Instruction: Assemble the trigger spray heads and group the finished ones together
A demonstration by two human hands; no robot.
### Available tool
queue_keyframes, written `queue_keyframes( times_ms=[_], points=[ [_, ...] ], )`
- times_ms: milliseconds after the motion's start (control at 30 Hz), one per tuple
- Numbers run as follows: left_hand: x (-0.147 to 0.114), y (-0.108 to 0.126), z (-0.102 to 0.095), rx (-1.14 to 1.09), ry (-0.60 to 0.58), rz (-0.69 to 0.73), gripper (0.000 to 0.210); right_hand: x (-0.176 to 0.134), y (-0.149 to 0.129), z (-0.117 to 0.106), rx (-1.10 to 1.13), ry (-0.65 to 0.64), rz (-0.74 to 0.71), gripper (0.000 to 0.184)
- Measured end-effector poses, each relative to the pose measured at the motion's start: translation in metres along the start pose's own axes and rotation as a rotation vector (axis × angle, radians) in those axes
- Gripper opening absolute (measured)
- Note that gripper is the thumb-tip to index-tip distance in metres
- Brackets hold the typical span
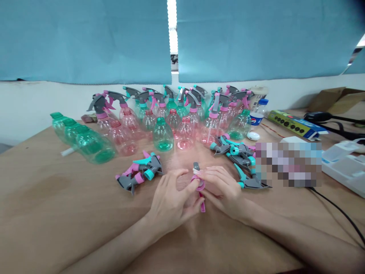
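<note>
Close to me, over the wooden table (114,220), both hands are closed around one spray head (200,183) with a pink collar, a pink trigger and grey parts. My left hand (174,195) presses thumb and fingers against the collar from the left. My right hand (221,187) pinches its upper part from the right; the fingers hide much of it. Loose grey, pink and turquoise spray heads (139,171) lie left of my hands. Another pile of spray heads (238,154) lies to the right. Beyond stand an uncapped green bottle (163,137) and an uncapped pink bottle (185,135).
Several bottles with spray heads (192,110) line the back. Green bottles (85,140) lie at the left. To the right are a Pepsi bottle (256,118), a white earbud case (253,136), a green box (293,123), a white compartment tray (345,163) and a black cable (339,207).
</note>
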State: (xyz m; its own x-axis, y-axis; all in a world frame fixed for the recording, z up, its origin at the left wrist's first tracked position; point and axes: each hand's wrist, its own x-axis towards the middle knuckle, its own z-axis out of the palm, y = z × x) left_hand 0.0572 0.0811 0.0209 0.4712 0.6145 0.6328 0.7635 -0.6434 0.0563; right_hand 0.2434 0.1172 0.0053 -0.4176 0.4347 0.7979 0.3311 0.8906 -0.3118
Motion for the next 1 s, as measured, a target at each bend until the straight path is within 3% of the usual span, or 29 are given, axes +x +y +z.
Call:
queue_keyframes(
  times_ms=[233, 533, 1000],
  points=[
    [0.008, 0.001, -0.001, 0.069, 0.022, 0.037, 0.022, 0.0, 0.001, 0.002, -0.001, 0.03, 0.047, 0.029],
    [0.003, -0.002, 0.01, -0.224, 0.037, 0.021, 0.025, 0.006, -0.002, -0.001, -0.019, -0.033, 0.041, 0.02],
    [-0.002, -0.002, 0.01, -0.313, 0.028, 0.001, 0.029, 0.004, -0.004, 0.002, -0.011, -0.023, 0.049, 0.019]
  ],
)
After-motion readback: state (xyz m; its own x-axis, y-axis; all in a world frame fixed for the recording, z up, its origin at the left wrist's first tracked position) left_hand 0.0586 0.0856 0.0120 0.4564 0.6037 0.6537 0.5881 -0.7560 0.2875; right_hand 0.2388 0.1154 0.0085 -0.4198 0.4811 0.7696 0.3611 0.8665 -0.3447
